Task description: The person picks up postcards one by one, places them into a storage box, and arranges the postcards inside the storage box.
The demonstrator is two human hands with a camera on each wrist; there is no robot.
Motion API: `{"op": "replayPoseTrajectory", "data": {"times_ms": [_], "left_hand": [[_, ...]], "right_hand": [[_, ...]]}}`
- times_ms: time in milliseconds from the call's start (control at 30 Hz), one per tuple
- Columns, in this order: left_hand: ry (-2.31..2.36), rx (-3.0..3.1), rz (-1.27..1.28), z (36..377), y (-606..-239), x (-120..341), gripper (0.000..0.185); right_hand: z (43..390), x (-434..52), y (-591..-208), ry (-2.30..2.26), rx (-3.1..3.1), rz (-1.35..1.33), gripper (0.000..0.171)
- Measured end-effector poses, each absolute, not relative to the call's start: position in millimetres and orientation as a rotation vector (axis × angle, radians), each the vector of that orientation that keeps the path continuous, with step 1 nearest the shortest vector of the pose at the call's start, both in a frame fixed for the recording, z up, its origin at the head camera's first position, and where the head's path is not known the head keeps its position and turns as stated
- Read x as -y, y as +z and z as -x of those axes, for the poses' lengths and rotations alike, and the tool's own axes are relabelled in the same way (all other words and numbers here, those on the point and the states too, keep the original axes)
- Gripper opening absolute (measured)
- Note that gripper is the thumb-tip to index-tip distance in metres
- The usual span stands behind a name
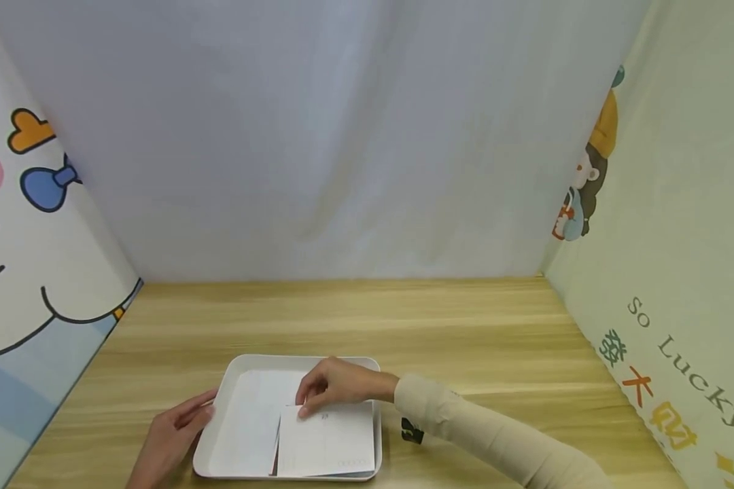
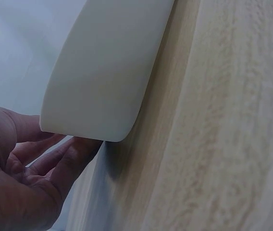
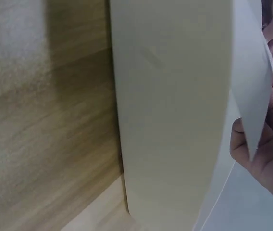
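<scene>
White paper (image 1: pixel 325 441) flat, long axis sideways.

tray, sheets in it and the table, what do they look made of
Tray: probably plastic, smooth matte white, with rounded moulded corners and a thin raised rim. Sheets: paper, thin and white; the one in the right hand's grip bends at its edge. Table: wood or wood-look laminate, pale with straight grain lines; which one cannot be told.
</scene>
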State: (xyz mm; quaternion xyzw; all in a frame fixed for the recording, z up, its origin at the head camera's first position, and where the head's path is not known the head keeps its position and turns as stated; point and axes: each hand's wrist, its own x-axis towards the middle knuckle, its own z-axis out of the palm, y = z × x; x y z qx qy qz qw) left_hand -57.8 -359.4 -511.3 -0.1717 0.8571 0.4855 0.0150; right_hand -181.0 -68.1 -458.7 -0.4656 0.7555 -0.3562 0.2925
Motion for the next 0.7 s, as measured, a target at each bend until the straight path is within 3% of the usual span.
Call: {"op": "replayPoseTrajectory", "data": {"times_ms": [700], "left_hand": [[1.529,-2.665,0.537,54.2,-509.5,359.7,0.044]], "right_hand": [[179.5,67.9,-465.3,-0.946,-2.125,1.257,0.010]]}}
